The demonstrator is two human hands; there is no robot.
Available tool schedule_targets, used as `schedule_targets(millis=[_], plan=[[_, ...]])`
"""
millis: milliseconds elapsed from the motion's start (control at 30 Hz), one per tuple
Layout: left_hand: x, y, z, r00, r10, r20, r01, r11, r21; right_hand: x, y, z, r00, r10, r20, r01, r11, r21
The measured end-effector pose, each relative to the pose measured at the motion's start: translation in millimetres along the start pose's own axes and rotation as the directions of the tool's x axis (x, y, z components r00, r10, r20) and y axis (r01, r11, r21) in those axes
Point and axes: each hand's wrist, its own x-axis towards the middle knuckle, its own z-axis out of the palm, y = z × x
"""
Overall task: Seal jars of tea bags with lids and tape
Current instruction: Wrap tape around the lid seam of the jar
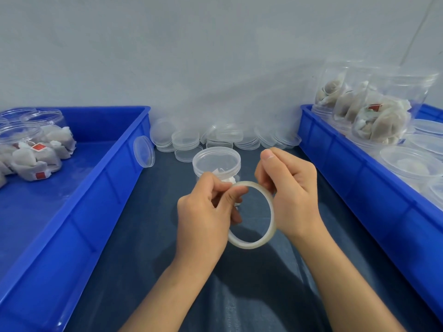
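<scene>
A thin roll of clear tape [254,244] hangs between both hands above the dark blue table. My left hand [206,212] pinches its upper left rim with curled fingers. My right hand [290,190] grips the right side of the roll, thumb up. Just behind them stands a clear jar [215,161] with a lid on it and tea bags inside; its lower part is hidden by my left hand.
A blue tray [72,212] on the left holds open jars [21,135] lying with tea bags spilling out. A blue tray [359,178] on the right holds filled jars [381,121]. Several loose clear lids [187,140] pile by the wall.
</scene>
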Motion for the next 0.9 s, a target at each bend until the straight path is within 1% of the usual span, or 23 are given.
schedule_targets(millis=[133,433,733,833,900], plan=[[1.2,0.8,-0.9,1.000,0.005,-0.016,-0.005,1.000,0.003,-1.3,3.2,0.5,0.999,-0.024,-0.045,0.023,0.999,-0.032],[0.0,-0.5,-0.5,1.000,0.024,-0.001,-0.024,0.999,0.027,-1.1,1.8,0.7,1.000,-0.003,-0.003,0.003,1.000,-0.008],[-2.7,2.2,0.4,1.000,0.006,0.009,-0.006,0.999,0.042,-2.9,-1.2,4.1,1.000,-0.003,-0.018,0.003,1.000,0.010],[-2.1,4.5,0.8,1.000,-0.004,-0.007,0.004,1.000,0.025,-3.2,-2.5,5.3,0.997,-0.014,-0.073,0.014,1.000,0.010],[-1.3,5.0,0.6,1.000,-0.009,-0.024,0.009,1.000,0.009,-3.7,-1.4,4.2,0.992,-0.034,-0.120,0.032,0.999,-0.021]])
